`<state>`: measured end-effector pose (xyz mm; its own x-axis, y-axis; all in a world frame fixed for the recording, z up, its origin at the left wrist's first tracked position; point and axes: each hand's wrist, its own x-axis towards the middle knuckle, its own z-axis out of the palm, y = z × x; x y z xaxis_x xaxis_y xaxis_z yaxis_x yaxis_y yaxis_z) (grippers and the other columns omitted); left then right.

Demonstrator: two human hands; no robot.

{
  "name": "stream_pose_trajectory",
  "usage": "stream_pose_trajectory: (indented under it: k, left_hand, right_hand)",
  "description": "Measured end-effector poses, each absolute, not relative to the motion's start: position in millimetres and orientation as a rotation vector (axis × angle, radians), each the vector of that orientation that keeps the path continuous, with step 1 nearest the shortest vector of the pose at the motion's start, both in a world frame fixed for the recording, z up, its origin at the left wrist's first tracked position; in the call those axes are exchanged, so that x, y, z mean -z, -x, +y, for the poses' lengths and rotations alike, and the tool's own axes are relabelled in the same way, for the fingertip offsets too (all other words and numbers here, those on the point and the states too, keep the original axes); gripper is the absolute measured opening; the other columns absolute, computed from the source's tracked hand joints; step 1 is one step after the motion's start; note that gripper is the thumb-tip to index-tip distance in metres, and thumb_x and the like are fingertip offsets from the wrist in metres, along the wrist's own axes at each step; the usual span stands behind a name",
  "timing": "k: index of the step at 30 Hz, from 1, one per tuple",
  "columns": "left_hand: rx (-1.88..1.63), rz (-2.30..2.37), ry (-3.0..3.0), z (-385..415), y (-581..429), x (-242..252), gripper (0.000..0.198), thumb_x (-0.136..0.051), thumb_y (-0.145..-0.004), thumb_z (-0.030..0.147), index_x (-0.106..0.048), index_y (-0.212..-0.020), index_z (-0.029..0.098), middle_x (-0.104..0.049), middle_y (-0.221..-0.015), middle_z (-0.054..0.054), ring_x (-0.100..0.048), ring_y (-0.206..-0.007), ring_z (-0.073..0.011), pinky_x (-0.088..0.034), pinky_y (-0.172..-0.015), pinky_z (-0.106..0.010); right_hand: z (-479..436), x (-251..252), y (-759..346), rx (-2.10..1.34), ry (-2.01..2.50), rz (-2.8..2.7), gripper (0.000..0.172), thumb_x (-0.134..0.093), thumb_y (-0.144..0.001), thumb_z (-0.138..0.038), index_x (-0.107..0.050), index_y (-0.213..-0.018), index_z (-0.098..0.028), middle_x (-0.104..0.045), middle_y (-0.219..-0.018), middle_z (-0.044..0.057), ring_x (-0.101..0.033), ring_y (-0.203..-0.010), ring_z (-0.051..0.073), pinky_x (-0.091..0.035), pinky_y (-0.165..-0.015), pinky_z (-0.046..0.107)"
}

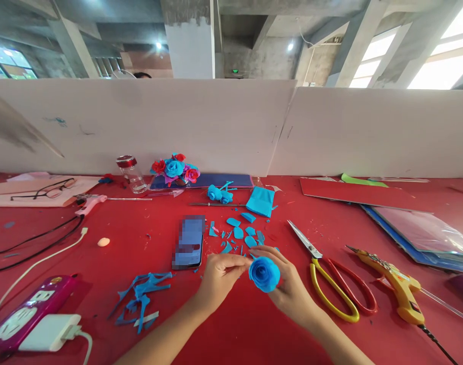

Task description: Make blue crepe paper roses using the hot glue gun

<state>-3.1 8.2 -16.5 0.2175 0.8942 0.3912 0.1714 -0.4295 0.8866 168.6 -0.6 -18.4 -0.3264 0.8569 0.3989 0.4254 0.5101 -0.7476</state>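
A blue paper flower (264,274), its layers curled into a rose shape, faces up toward me over the red table. My right hand (290,289) is closed round its far and right side, the thumb partly hidden. At the flower's left edge, my left hand (221,278) is closed in a pinch on the rim of a petal. Just beyond both hands lie several cut blue petals (238,232) and small scraps. Farther back are a folded blue paper piece (260,201) and small blue rosebuds (219,193) beside a thin rod (212,205).
Scissors (322,276) and a yellow glue gun (396,284) lie to the right. On the left are a phone (188,242), blue offcuts (142,296), a power strip (33,309), a pink glue gun (91,204) and a glass bottle (132,175). A flower arrangement (175,169) stands by the partition (140,121).
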Motion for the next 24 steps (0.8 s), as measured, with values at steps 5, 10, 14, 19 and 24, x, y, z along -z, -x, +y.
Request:
stream_pose_trajectory:
  k: [5, 10, 14, 19, 24]
  left_hand:
    - [-1.289, 1.023, -1.732, 7, 2, 14, 0.018, -0.058, -0.076, 0.015, -0.073, -0.067, 0.019, -0.071, -0.061, 0.001, -0.062, -0.051, -0.0124, -0.048, -0.051, -0.019]
    - [-1.314, 0.992, -1.628, 9, 0, 18, 0.013, -0.061, -0.074, 0.019, -0.072, -0.066, 0.018, -0.072, -0.064, -0.002, -0.064, -0.055, -0.0147, -0.05, -0.053, -0.021]
    - [-1.257, 0.962, -1.585, 9, -2, 18, 0.009, -0.063, -0.075, 0.02, -0.071, -0.076, 0.019, -0.073, -0.077, -0.004, -0.067, -0.07, -0.0181, -0.053, -0.066, -0.026]
    - [-1.16, 1.001, -1.752, 8, -2, 11, 0.015, -0.061, -0.077, 0.014, -0.071, -0.084, 0.022, -0.073, -0.087, -0.003, -0.066, -0.081, -0.0178, -0.051, -0.076, -0.028]
    - [-1.171, 1.034, -1.818, 11, -1, 14, 0.012, -0.063, -0.076, 0.013, -0.07, -0.084, 0.019, -0.071, -0.088, -0.004, -0.065, -0.082, -0.017, -0.05, -0.077, -0.026]
  right_hand:
    - [6, 25, -158, -0.77, 0.881, -1.881, 0.028, -0.055, -0.081, -0.016, -0.065, -0.103, -0.028, -0.059, -0.108, 0.005, -0.057, -0.098, 0.019, -0.048, -0.085, 0.031]
    - [9, 29, -153, -0.798, 0.805, -1.752, 0.023, -0.058, -0.08, -0.018, -0.07, -0.093, -0.033, -0.061, -0.098, 0.003, -0.059, -0.085, 0.017, -0.051, -0.075, 0.031]
    - [6, 24, -155, -0.85, 0.818, -1.695, 0.022, -0.058, -0.081, -0.018, -0.072, -0.09, -0.033, -0.065, -0.098, 0.004, -0.061, -0.089, 0.02, -0.05, -0.077, 0.033]
    - [4, 18, -160, -0.866, 0.909, -1.645, 0.015, -0.06, -0.077, -0.021, -0.073, -0.076, -0.027, -0.067, -0.096, 0.005, -0.063, -0.086, 0.021, -0.05, -0.076, 0.032]
    - [4, 15, -160, -0.958, 0.948, -1.554, 0.011, -0.066, -0.072, -0.03, -0.072, -0.066, -0.023, -0.067, -0.079, 0.006, -0.063, -0.076, 0.021, -0.051, -0.069, 0.032]
